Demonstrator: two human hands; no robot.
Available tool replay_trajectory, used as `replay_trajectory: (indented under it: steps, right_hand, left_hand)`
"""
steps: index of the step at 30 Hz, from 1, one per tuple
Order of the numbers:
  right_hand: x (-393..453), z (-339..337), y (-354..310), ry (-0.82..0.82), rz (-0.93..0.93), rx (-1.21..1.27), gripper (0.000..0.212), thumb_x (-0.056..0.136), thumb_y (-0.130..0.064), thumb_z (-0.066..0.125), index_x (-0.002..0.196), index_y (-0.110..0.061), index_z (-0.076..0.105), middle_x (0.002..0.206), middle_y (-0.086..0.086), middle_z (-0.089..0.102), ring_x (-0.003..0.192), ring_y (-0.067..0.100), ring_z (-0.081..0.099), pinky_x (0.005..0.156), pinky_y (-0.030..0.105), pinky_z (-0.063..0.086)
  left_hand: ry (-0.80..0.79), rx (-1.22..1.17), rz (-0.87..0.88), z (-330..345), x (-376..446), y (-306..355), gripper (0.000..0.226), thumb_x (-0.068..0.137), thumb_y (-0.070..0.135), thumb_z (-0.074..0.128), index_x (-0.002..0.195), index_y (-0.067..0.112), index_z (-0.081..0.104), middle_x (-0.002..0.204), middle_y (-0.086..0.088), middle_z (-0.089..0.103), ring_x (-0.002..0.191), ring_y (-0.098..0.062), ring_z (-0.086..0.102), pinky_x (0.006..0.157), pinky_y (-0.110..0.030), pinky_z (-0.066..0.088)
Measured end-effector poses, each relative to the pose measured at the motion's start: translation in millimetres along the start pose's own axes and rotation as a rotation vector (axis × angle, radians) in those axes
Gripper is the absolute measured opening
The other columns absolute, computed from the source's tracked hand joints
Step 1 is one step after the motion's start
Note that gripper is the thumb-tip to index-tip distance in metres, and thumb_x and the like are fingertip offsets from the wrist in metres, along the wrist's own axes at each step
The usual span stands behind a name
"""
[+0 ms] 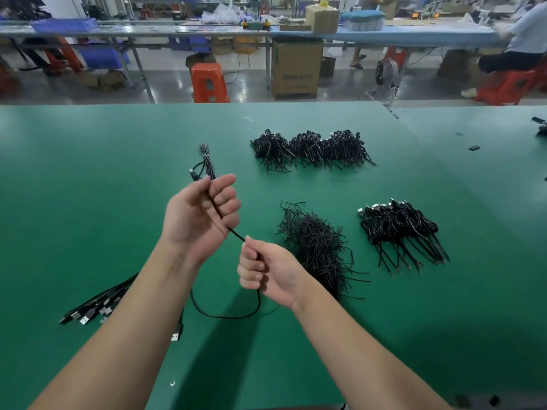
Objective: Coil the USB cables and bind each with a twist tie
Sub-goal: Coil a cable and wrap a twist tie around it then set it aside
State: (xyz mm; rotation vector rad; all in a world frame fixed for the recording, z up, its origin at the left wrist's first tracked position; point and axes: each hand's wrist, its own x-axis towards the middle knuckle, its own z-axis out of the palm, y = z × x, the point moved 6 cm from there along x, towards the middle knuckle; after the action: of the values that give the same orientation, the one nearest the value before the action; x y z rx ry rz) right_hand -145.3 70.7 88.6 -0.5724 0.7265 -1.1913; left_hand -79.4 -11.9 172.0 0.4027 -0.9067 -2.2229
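Note:
A black USB cable [225, 316] runs taut between both hands above the green table [88, 173]. My left hand [201, 214] grips its upper part, palm toward me, together with a thin bundle of black twist ties [207, 161] that sticks up past the fingers. Lower and to the right, my right hand [263, 270] pinches the same cable; below it the cable hangs in a loop onto the table. Its USB plug [176, 337] lies under my left forearm.
Loose USB cables [94, 306] lie at the left. A heap of twist ties [316, 247] sits right of my hands. Bound coils lie at the right [399, 229] and in piles at the back [310, 149]. Beyond the table: stools, cartons, a seated person.

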Motion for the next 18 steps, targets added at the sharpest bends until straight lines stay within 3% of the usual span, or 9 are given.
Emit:
replay_trajectory:
  steps: [2, 4, 7, 9, 11, 14, 16, 18]
  right_hand:
    - [1.9, -5.5, 0.2, -0.004, -0.001, 0.129, 0.037, 0.097, -0.031, 0.050, 0.063, -0.019, 0.048, 0.050, -0.008, 0.027, 0.042, 0.008, 0.026, 0.042, 0.021, 0.024]
    - [3.4, -11.3, -1.4, 0.021, 0.001, 0.151, 0.034, 0.093, -0.030, 0.053, 0.060, -0.020, 0.049, 0.048, -0.009, 0.026, 0.040, 0.007, 0.025, 0.039, 0.020, 0.023]
    - [2.8, -24.0, -8.9, 0.102, -0.008, 0.054, 0.035, 0.091, -0.033, 0.053, 0.057, -0.023, 0.052, 0.048, -0.011, 0.025, 0.040, 0.006, 0.021, 0.042, 0.019, 0.019]
    - [2.1, -28.8, -15.7, 0.098, -0.011, 0.068, 0.035, 0.095, -0.032, 0.052, 0.061, -0.021, 0.054, 0.049, -0.010, 0.026, 0.038, 0.006, 0.021, 0.039, 0.019, 0.019]
    - [2.0, -29.1, -22.5, 0.069, -0.031, 0.093, 0.033, 0.097, -0.029, 0.050, 0.066, -0.018, 0.054, 0.051, -0.009, 0.025, 0.038, 0.006, 0.020, 0.038, 0.020, 0.017]
    - [2.3, -29.2, -27.5, 0.083, -0.060, 0.068, 0.034, 0.101, -0.026, 0.046, 0.069, -0.016, 0.053, 0.051, -0.008, 0.026, 0.038, 0.006, 0.019, 0.038, 0.020, 0.014]
    - [2.0, -28.1, -28.6, 0.086, -0.080, 0.044, 0.035, 0.101, -0.026, 0.045, 0.069, -0.016, 0.053, 0.050, -0.007, 0.026, 0.038, 0.005, 0.019, 0.039, 0.020, 0.013]
    - [1.5, -24.7, -29.0, 0.059, -0.098, 0.022, 0.034, 0.101, -0.027, 0.045, 0.069, -0.017, 0.052, 0.051, -0.007, 0.026, 0.039, 0.006, 0.018, 0.039, 0.020, 0.013]
  left_hand:
    - [-0.194, 0.078, -0.160, 9.4, -8.0, -4.2, 0.049, 0.098, 0.032, 0.033, 0.077, 0.011, 0.072, 0.063, 0.002, 0.064, 0.036, -0.005, 0.046, 0.035, -0.016, 0.031]
    - [-0.350, 0.346, -0.309, 12.7, -17.6, -13.1, 0.052, 0.100, 0.031, 0.031, 0.085, 0.004, 0.073, 0.065, -0.007, 0.069, 0.030, -0.006, 0.044, 0.034, -0.014, 0.026]
    - [-0.328, 0.831, -0.517, -5.3, -26.7, -26.8, 0.051, 0.102, 0.035, 0.040, 0.099, -0.007, 0.070, 0.084, -0.027, 0.071, 0.040, -0.020, 0.057, 0.036, -0.019, 0.038]
    - [-0.225, 1.067, -0.623, -18.4, -29.6, -35.5, 0.049, 0.107, 0.033, 0.038, 0.105, -0.005, 0.068, 0.095, -0.026, 0.072, 0.061, -0.030, 0.070, 0.047, -0.027, 0.052]
    - [-0.114, 1.255, -0.600, -25.8, -27.8, -39.4, 0.042, 0.108, 0.030, 0.038, 0.109, -0.001, 0.065, 0.103, -0.018, 0.074, 0.080, -0.031, 0.074, 0.064, -0.032, 0.060]
    - [-0.094, 1.458, -0.453, -26.3, -20.4, -44.1, 0.037, 0.106, 0.031, 0.042, 0.115, 0.002, 0.065, 0.118, -0.005, 0.070, 0.099, -0.018, 0.072, 0.091, -0.038, 0.057]
    - [-0.081, 1.568, -0.362, -27.2, -15.6, -44.3, 0.040, 0.105, 0.036, 0.042, 0.111, 0.006, 0.067, 0.113, -0.004, 0.071, 0.103, -0.017, 0.068, 0.099, -0.043, 0.051]
    - [-0.045, 1.441, -0.243, -27.1, -12.1, -43.3, 0.038, 0.105, 0.037, 0.042, 0.106, 0.010, 0.069, 0.106, -0.001, 0.073, 0.102, -0.014, 0.067, 0.102, -0.042, 0.049]
